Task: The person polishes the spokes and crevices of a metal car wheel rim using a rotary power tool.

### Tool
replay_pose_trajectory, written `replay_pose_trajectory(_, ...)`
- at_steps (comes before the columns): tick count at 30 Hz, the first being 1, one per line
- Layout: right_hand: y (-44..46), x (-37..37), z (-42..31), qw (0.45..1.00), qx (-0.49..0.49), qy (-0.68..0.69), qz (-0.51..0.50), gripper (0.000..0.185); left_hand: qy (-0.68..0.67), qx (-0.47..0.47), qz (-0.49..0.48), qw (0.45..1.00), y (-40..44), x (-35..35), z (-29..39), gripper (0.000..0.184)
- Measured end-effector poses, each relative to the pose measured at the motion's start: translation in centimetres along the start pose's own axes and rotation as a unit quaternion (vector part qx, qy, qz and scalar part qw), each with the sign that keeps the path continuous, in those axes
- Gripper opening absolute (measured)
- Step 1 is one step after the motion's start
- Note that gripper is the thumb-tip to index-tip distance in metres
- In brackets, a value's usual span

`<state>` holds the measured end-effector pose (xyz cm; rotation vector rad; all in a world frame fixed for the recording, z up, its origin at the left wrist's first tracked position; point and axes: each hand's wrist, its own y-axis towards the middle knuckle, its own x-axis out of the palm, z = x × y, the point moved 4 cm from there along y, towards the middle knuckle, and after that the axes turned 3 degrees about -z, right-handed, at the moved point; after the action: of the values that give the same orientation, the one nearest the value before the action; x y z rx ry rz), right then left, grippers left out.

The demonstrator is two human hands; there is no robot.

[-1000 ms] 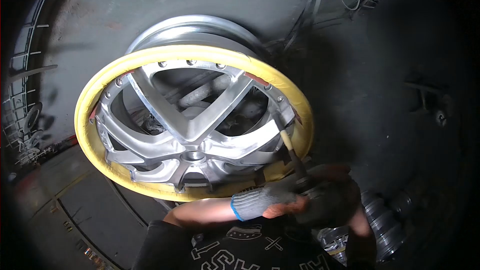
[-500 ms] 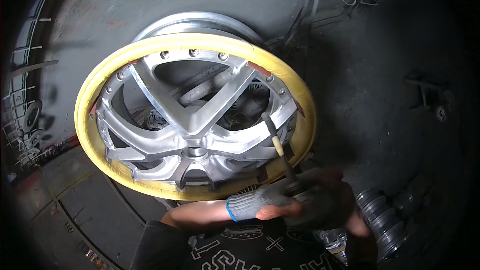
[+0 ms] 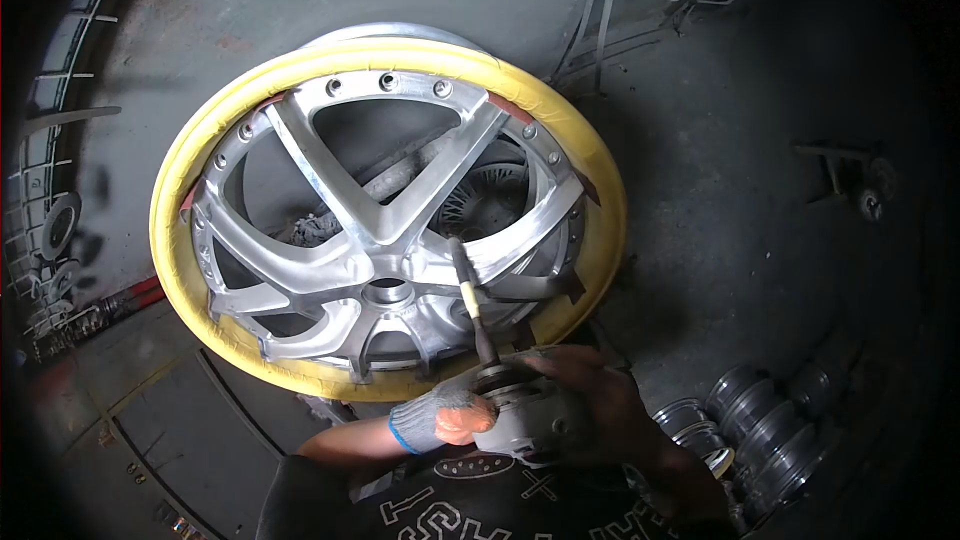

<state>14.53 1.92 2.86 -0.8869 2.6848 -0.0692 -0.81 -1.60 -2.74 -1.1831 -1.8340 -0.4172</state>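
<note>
A silver alloy wheel (image 3: 390, 210) has a yellow covering (image 3: 185, 320) around its outer lip and reddish-brown patches along the inner edge. My left hand (image 3: 440, 418), in a grey and orange glove with blue cuff, is closed around the front of a power grinder (image 3: 535, 425). My right hand (image 3: 595, 380), dark and partly in shadow, wraps the grinder's body from the right. From it a long shaft (image 3: 483, 335) with a pale band points up over the wheel. Its dark tip lies over a right-hand spoke near the hub; I cannot tell whether they touch.
Several stacked wheel rims (image 3: 765, 430) stand on the floor at the lower right. A small wheeled frame (image 3: 850, 175) is farther right. Cables (image 3: 610, 20) run down at the top. A wire rack (image 3: 55, 160) lines the left side.
Both hands and the grinder have moved left. The shaft tip has shifted from the outer part of a right-hand spoke inward toward the hub. The view has shifted slightly.
</note>
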Motion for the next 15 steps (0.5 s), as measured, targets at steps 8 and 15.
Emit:
replay_pose_trajectory(8, 1.5, -4.1, -1.6, 1.000, -0.020, -0.006, 0.010, 0.076, -0.080, -0.045, 0.079, 0.993, -0.3, -6.7, 0.0, 0.045)
replay_pose_trajectory(15, 3.0, -9.0, -1.3, 0.995, 0.070, 0.028, -0.070, 0.066, 0.062, -0.028, -0.095, 0.993, 8.8, -2.5, -0.6, 0.077)
